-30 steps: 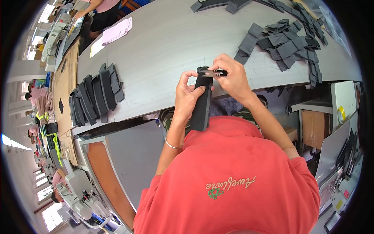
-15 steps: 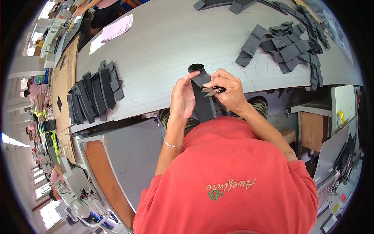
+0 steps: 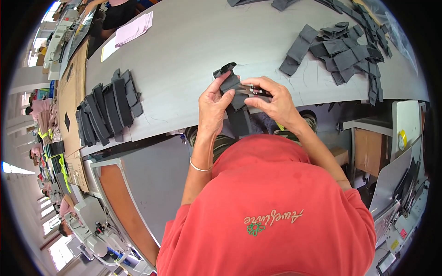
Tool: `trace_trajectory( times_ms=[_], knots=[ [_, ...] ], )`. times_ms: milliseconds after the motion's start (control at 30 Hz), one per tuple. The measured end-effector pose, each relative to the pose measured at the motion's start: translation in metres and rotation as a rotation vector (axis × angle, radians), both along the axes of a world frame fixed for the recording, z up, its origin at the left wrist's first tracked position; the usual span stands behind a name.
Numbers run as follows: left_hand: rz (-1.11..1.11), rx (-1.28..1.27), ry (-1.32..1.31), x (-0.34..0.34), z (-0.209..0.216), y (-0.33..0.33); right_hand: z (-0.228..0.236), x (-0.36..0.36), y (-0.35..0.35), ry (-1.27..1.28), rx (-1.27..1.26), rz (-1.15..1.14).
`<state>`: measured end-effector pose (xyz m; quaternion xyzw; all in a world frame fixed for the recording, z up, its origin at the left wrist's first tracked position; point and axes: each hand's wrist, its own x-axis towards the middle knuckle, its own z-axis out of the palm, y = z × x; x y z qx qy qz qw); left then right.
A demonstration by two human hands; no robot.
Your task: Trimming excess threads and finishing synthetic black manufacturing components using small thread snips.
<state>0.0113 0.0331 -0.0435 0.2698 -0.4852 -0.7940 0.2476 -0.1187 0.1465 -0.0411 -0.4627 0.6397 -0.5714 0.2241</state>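
Observation:
A dark grey fabric strip (image 3: 240, 122) is pinched in my left hand (image 3: 213, 106) over the table's near edge. Its upper end curls beyond my fingers, and its lower part hangs towards my lap. My right hand (image 3: 279, 102) is closed around small thread snips (image 3: 261, 93). Their blades point left and lie against the strip, close to my left thumb. Whether the blades are on a thread is too small to tell.
Several dark strips (image 3: 109, 106) lie side by side on the grey table (image 3: 193, 37) at left. A loose heap of similar pieces (image 3: 345, 57) lies at right. Pale pink sheets (image 3: 133, 30) rest at the far left, near another person. Below the table's right side stands a cardboard box (image 3: 369, 152).
The strip has turned and bent in my left hand, its upper end no longer a round loop. My right hand has swung the snips' blades up onto the fabric.

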Motion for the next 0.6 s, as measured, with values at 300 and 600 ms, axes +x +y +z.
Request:
trace_trajectory(
  times_ms=[300,600],
  knots=[
    [-0.025,-0.156,-0.036,0.000,-0.002,0.007,0.003,-0.003,-0.004,0.268,0.091,-0.056],
    [-0.043,-0.162,-0.055,0.000,0.002,0.015,-0.004,0.001,-0.007,0.477,-0.008,-0.112]
  ],
)
